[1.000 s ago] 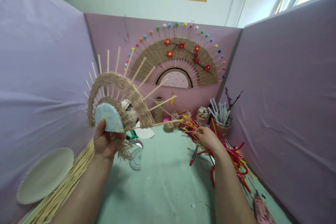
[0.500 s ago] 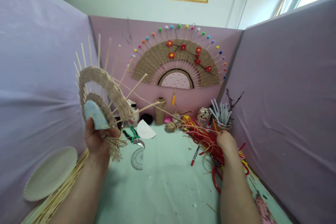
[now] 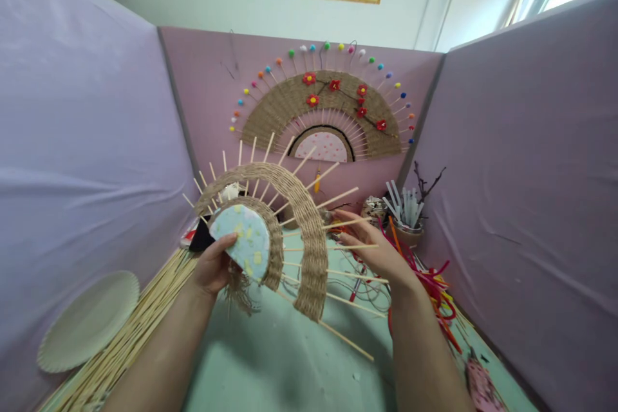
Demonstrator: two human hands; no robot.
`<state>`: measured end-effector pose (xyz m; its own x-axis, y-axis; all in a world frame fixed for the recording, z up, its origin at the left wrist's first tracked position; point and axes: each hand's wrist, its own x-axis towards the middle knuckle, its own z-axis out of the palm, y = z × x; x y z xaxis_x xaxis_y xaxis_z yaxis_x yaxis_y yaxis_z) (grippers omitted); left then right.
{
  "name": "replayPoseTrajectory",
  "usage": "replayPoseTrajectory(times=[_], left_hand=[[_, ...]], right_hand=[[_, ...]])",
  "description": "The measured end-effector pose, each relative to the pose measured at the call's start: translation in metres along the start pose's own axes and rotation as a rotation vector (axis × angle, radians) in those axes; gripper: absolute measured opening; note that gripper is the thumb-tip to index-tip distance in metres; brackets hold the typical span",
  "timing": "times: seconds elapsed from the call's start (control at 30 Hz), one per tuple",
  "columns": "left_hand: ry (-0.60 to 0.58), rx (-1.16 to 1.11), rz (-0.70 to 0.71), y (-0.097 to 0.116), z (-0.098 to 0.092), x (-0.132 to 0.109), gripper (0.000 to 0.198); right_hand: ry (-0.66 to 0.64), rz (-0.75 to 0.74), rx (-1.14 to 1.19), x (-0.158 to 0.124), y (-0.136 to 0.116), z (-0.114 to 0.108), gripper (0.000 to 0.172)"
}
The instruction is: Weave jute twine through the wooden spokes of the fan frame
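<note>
My left hand (image 3: 215, 265) grips a half-woven fan (image 3: 313, 232) by its half-round base, thumb on the pale blue centre with yellow patches. Bare wooden sticks radiate from the fan's two woven twine bands, and loose twine ends hang beneath its base. My right hand (image 3: 374, 250) is beside the sticks on the fan's right side, fingers stretched out and apart. Its fingertips are near the stick ends; whether they touch one I cannot tell. Thin twine (image 3: 364, 286) lies in loops on the table under that hand.
A finished fan (image 3: 284, 106) with red flowers and pom-poms hangs on the pink back panel. At left lie wooden sticks (image 3: 140, 322) and a white scalloped plate (image 3: 91, 322). Pipe cleaners (image 3: 441, 299) and a jar of glue sticks (image 3: 409, 209) are at right.
The fan has swung right and lower and now faces me more fully. My right hand, closed before on twine over the pipe cleaners, has moved left towards the sticks and opened.
</note>
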<state>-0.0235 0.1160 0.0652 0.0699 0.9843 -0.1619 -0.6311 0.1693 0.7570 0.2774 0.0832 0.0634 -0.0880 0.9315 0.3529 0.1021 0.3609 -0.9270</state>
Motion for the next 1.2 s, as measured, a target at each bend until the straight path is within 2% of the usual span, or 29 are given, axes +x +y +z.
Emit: replayPoseTrajectory(times=[0.07, 0.17, 0.3, 0.4, 0.5, 0.57, 0.7, 0.9, 1.2], left_hand=[[-0.03, 0.041, -0.045, -0.003, -0.001, 0.001, 0.018], [-0.068, 0.066, -0.058, -0.007, -0.002, 0.002, 0.021], [-0.057, 0.108, -0.033, -0.009, -0.003, 0.003, 0.02], [-0.047, 0.138, -0.024, -0.009, -0.005, 0.006, 0.015], [-0.047, 0.141, -0.007, -0.008, -0.008, 0.009, 0.012], [-0.046, 0.139, 0.0, -0.007, -0.008, 0.01, 0.011], [-0.033, 0.124, -0.005, -0.006, -0.006, 0.009, 0.014], [-0.012, 0.092, 0.036, -0.003, -0.005, 0.012, 0.016], [-0.015, 0.134, 0.048, -0.002, -0.014, 0.019, 0.013]], right_hand=[[-0.026, -0.054, 0.211, 0.002, -0.009, 0.018, 0.045], [-0.095, -0.033, 0.413, 0.001, -0.017, 0.038, 0.044], [-0.156, 0.043, 0.514, -0.002, -0.02, 0.049, 0.046], [-0.111, 0.064, 0.539, 0.0, -0.016, 0.05, 0.035], [0.013, 0.05, 0.538, 0.005, -0.011, 0.047, 0.022], [0.053, 0.025, 0.498, 0.008, -0.008, 0.043, 0.02], [0.056, -0.014, 0.386, 0.009, -0.002, 0.032, 0.023], [0.086, 0.041, 0.203, 0.002, -0.002, 0.01, 0.025], [0.18, 0.059, 0.248, -0.001, -0.005, -0.008, 0.023]])
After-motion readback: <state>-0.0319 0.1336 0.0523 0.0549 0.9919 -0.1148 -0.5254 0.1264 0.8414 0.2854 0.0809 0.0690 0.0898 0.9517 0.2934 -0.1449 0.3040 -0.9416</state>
